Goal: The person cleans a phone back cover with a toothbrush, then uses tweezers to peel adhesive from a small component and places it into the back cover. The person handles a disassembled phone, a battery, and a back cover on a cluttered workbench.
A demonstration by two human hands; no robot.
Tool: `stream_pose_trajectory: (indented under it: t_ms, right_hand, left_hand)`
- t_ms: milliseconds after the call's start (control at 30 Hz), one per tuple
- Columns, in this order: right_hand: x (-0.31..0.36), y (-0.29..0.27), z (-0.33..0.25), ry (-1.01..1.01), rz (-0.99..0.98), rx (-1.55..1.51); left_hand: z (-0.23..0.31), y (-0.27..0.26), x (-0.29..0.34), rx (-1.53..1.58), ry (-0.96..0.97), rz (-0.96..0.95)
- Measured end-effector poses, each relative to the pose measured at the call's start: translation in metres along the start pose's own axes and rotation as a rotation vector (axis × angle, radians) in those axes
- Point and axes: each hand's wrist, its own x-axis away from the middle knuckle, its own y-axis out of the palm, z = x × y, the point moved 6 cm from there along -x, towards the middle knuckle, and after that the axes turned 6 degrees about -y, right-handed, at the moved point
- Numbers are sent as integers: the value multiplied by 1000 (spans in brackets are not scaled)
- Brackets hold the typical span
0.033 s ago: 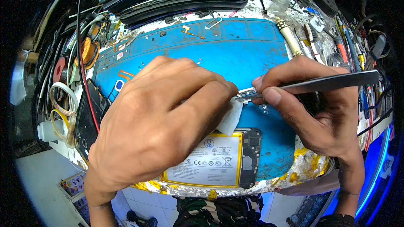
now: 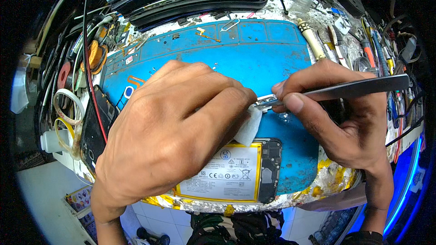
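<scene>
Over the middle of the blue mat (image 2: 295, 131), our left hand (image 2: 168, 127) bends with its back toward us, fingers curled down and set close together. A crumpled white cloth (image 2: 250, 129) shows from under those fingers; their undersides are hidden, so we cannot tell how firmly they grip it, or whether they pinch anything else. Our right hand (image 2: 343, 115) holds the metal tweezers (image 2: 363, 86) between thumb and forefinger, the broad end slanting up past the knuckles to the right. Their narrow end reaches a small silvery part (image 2: 267, 98) with round openings, which lies between our two hands, just beside the left fingertips and the cloth; whether the tips pinch it or merely touch it we cannot tell.

Nearer to us, partly under our left wrist, we have an opened phone (image 2: 271, 168) with its pale, yellow-edged battery (image 2: 227, 177) facing up. Beyond our left knuckles rests an orange ribbon cable (image 2: 135, 80), beside a small blue-and-white square piece (image 2: 129, 91). Farther left we see a dark phone panel (image 2: 97, 127), a red wire (image 2: 94, 95) and rolls of tape (image 2: 68, 106). Past the mat's far edge stand stacked dark trays (image 2: 190, 2), and to the right, near a cream-coloured tube (image 2: 311, 40), we keep a crowd of pens and hand tools (image 2: 377, 50)
</scene>
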Motion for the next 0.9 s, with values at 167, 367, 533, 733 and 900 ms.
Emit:
stream_pose_trajectory:
  t_ms: [167,367,533,733,900]
  right_hand:
    - [-2,1,-2,-49,-12,14]
    - [-2,1,1,25,-12,-37]
    - [0,0,1,17,0,-23]
    - [-1,0,1,-15,-21,-20]
    - [-1,0,0,-30,-19,-38]
  left_hand:
    - [0,0,0,-2,5,-6]
    - [0,-1,1,-7,9,-22]
    - [0,-1,1,-13,19,-36]
    - [-1,0,2,-20,37,-30]
    - [0,0,1,-18,37,-23]
